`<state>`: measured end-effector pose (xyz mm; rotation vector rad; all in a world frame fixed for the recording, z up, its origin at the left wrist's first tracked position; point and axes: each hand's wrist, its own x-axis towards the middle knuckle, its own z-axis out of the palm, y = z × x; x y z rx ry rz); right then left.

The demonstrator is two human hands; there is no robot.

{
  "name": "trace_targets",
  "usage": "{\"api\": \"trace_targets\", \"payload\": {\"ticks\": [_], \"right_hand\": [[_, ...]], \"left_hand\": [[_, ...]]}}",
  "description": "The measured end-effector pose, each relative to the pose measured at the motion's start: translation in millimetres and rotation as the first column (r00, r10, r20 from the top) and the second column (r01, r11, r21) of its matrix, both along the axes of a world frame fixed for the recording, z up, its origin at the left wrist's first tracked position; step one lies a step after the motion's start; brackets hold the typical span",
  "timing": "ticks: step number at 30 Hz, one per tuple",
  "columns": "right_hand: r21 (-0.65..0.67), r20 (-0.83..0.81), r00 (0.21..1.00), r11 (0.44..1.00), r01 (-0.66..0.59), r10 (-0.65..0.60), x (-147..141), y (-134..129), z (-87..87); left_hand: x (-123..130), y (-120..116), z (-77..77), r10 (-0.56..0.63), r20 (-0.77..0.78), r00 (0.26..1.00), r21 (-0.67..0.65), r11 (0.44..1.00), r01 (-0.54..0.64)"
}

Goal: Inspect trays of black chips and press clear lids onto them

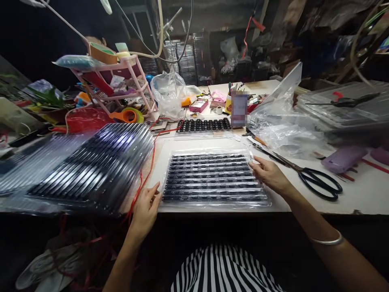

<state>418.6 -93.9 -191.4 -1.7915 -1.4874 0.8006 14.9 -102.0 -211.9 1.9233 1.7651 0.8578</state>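
A clear plastic tray point(214, 202) with rows of small black parts lies flat on the white table in front of me. My right hand point(269, 174) pinches its right edge between thumb and fingers. At the tray's left edge is my left hand point(147, 207), its fingers apart and the tips beside or just touching the rim; I cannot tell which. Left of that hand, a stack of long-ribbed trays point(91, 166) holds dark rows under shiny clear plastic. Beyond the tray sits a black grid of small parts point(203, 125).
Black-handled scissors point(319, 184) lie right of my right hand, near tweezers point(270, 154). Crumpled clear plastic point(282, 134) spreads at the back right. A pink rack point(139, 81) stands at the back left. Red string point(142, 182) runs down past the table's front edge.
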Motion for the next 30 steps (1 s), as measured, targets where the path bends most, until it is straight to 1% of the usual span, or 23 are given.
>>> {"api": "trace_targets", "payload": {"ticks": [1, 2, 3, 4, 5, 6, 7, 8, 9, 11, 12, 13, 15, 18, 21, 23, 26, 28, 30], "right_hand": [[-0.004, 0.172, 0.985, 1.0, -0.003, 0.003, -1.3, 0.5, 1.5], [-0.006, 0.346, 0.938, 1.0, 0.02, -0.016, -2.9, 1.0, 3.3], [0.007, 0.493, 0.868, 0.998, 0.057, -0.053, -4.9, 1.6, 5.3], [0.04, 0.601, 0.794, 0.996, 0.085, -0.092, -7.1, 2.5, 7.3], [0.088, 0.667, 0.735, 0.993, 0.083, -0.121, -9.8, 3.7, 8.8], [0.14, 0.703, 0.699, 0.989, 0.042, -0.129, -13.1, 5.0, 9.8], [0.18, 0.722, 0.684, 0.983, -0.039, -0.105, -16.9, 6.6, 9.9], [0.198, 0.736, 0.675, 0.969, -0.15, -0.045, -21.5, 8.1, 8.9], [0.187, 0.749, 0.661, 0.944, -0.272, 0.042, -26.6, 9.5, 6.9], [0.104, 0.759, 0.606, 0.874, -0.474, 0.238, -37.8, 11.4, 0.0], [0.057, 0.754, 0.575, 0.84, -0.539, 0.317, -43.2, 11.8, -4.3], [0.017, 0.748, 0.55, 0.817, -0.577, 0.373, -47.9, 11.9, -8.6], [-0.018, 0.74, 0.532, 0.804, -0.595, 0.411, -54.4, 11.2, -15.9], [0.028, 0.752, 0.546, 0.809, -0.587, 0.37, -56.0, 8.6, -20.8], [0.103, 0.763, 0.569, 0.812, -0.575, 0.306, -53.1, 5.5, -18.5], [0.104, 0.757, 0.58, 0.821, -0.561, 0.3, -53.0, 3.5, -14.2], [0.069, 0.723, 0.603, 0.833, -0.549, 0.337, -59.0, -0.2, -7.8], [0.058, 0.711, 0.596, 0.813, -0.579, 0.374, -65.8, -2.9, -6.2], [0.024, 0.71, 0.559, 0.779, -0.627, 0.428, -71.2, -4.1, -6.6]], "left_hand": [[-1.0, 3.0, 1.5, -0.004, -0.013, 1.0, 0.004, 1.0, 0.004], [-1.3, 7.3, 3.5, -0.004, -0.036, 0.999, 0.024, 1.0, 0.005], [-0.5, 12.9, 5.8, -0.007, -0.073, 0.997, 0.054, 0.998, 0.011], [1.7, 19.5, 8.6, -0.019, -0.123, 0.992, 0.092, 0.995, 0.031], [5.4, 26.9, 11.5, -0.04, -0.183, 0.982, 0.126, 0.99, 0.064], [10.8, 34.6, 14.4, -0.072, -0.25, 0.966, 0.145, 0.983, 0.111], [17.7, 42.2, 16.9, -0.109, -0.318, 0.942, 0.144, 0.976, 0.161], [25.9, 49.2, 18.8, -0.149, -0.382, 0.912, 0.12, 0.971, 0.209], [34.8, 55.1, 19.9, -0.193, -0.439, 0.878, 0.076, 0.965, 0.25], [52.9, 62.9, 18.8, -0.273, -0.532, 0.802, -0.031, 0.952, 0.304], [60.7, 64.7, 16.8, -0.303, -0.568, 0.765, -0.075, 0.945, 0.319], [67.0, 65.3, 14.1, -0.322, -0.598, 0.734, -0.102, 0.939, 0.329], [74.6, 64.5, 8.0, -0.328, -0.64, 0.695, -0.112, 0.934, 0.339], [76.0, 62.2, 1.1, -0.31, -0.664, 0.681, -0.088, 0.936, 0.34], [74.4, 61.3, -1.0, -0.278, -0.673, 0.686, -0.034, 0.937, 0.347], [74.5, 61.3, -0.8, -0.268, -0.68, 0.683, -0.024, 0.939, 0.344], [75.5, 62.0, -0.5, -0.285, -0.686, 0.669, -0.059, 0.939, 0.339], [75.3, 62.4, -0.9, -0.29, -0.686, 0.667, -0.067, 0.938, 0.339], [74.4, 62.2, -1.8, -0.282, -0.684, 0.673, -0.053, 0.939, 0.34]]}}
